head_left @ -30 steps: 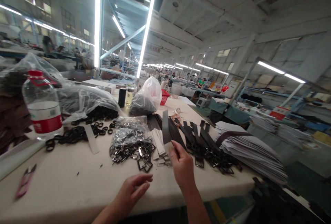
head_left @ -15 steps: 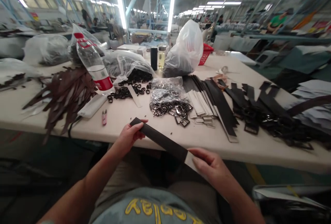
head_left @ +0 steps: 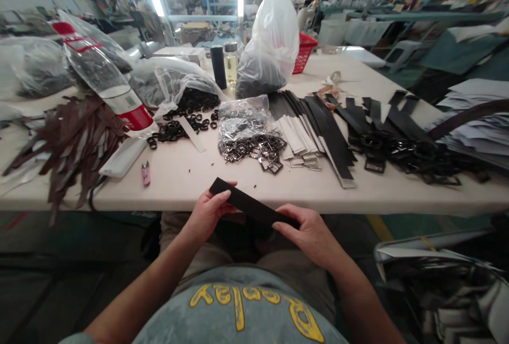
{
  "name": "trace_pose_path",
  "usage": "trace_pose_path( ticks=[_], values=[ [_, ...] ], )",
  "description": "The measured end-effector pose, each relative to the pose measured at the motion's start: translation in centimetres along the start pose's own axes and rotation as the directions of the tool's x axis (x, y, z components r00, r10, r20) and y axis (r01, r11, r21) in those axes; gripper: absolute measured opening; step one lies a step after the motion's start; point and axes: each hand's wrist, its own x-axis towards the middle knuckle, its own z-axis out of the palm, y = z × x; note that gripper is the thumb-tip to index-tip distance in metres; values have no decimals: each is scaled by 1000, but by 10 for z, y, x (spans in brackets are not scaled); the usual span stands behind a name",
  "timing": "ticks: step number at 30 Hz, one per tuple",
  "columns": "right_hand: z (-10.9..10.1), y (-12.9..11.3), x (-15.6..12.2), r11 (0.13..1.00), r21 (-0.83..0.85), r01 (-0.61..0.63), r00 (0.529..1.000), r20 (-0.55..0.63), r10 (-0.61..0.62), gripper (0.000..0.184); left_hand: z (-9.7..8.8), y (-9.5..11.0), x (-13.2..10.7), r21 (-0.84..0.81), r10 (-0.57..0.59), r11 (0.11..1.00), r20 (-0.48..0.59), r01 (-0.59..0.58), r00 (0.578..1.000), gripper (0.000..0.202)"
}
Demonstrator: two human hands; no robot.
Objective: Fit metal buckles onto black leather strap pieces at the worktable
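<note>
Between my hands is a flat black strap (head_left: 252, 205), held just off the table's front edge and slanting down to the right. My left hand (head_left: 210, 209) pinches its upper end, thumb on top and fingers beneath. Closed round the lower part, my right hand (head_left: 304, 230) hides that end. Beyond the strap lies a heap of square metal buckles (head_left: 254, 148), partly in a clear bag. Right of them are stacked pale-ended black straps (head_left: 330, 137), then black straps with buckles on them (head_left: 397, 148).
Pink-handled thread snips (head_left: 146, 173) lie left of my hands. Brown strips (head_left: 71, 137) hang over the front edge near a large plastic bottle (head_left: 115, 95). Small black loops (head_left: 178, 129) spill beside a bag. A white plastic bag (head_left: 270, 42) and red basket (head_left: 305, 52) stand farther back.
The pale part of the strap beside my right hand no longer shows; only black is visible. My right hand has shifted left and up, closer to my left hand. The view has tilted down.
</note>
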Motion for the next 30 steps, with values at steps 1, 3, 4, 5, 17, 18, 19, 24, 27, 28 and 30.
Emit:
trace_pose_path(
  ticks=[1, 3, 4, 5, 17, 18, 19, 24, 27, 28, 30],
  values=[
    [0, 1, -2, 996, -82, 27, 998, -52, -32, 8, -2, 0, 0, 28, 8, 1000, 8, -8, 1000, 46],
    [-1, 2, -5, 957, -267, 113, 973, -167, -161, 7, -5, 3, 0, 55, 26, 998, 39, -28, 999, 52],
    [-2, 3, -6, 918, -366, 155, 946, -213, -245, 9, -6, 4, 0, 54, 27, 998, 65, -30, 998, 57],
    [-2, 3, -7, 867, -461, 187, 913, -244, -327, 11, -6, 6, 0, 48, 21, 999, 94, -26, 995, 62],
    [0, 20, -21, 681, -707, 189, 828, -258, -498, 21, 1, 13, -1, 146, -132, 982, 71, 121, 989, 38],
    [0, 21, -22, 729, -658, 188, 851, -261, -455, 21, 3, 11, -1, 155, -134, 980, 81, 121, 988, 36],
    [1, 20, -22, 781, -594, 192, 876, -255, -409, 22, 4, 10, -2, 163, -131, 980, 96, 115, 987, 35],
    [14, 11, -12, 932, -267, 245, 920, -240, -310, 37, 13, -1, -7, 231, -99, 972, 204, 50, 974, 28],
    [26, 9, 0, 949, -164, 268, 912, -274, -305, 36, 15, -2, -9, 258, -77, 966, 229, 16, 970, 26],
    [29, 9, 4, 954, -133, 270, 914, -278, -297, 35, 15, -2, -9, 263, -69, 965, 233, 5, 970, 25],
    [34, 9, 9, 962, -76, 263, 920, -281, -274, 34, 15, -1, -10, 274, -52, 962, 232, -14, 971, 22]
  ],
)
